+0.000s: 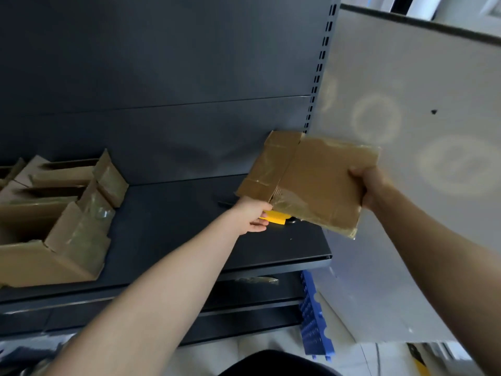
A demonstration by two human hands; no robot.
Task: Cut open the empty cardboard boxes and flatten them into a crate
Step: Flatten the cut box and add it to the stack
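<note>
A flattened, taped brown cardboard box (311,180) hangs tilted above the right end of the dark shelf (176,213). My right hand (368,185) grips its right edge. My left hand (253,215) reaches under the box's left side and holds a yellow box cutter (276,217) lying on the shelf; the cutter's far end is hidden behind the cardboard.
Several opened cardboard boxes (54,213) with raised flaps stand on the shelf's left part. A blue plastic crate (314,321) sits low at the right below the shelf. A grey wall panel (420,104) rises to the right of the slotted shelf upright (322,63).
</note>
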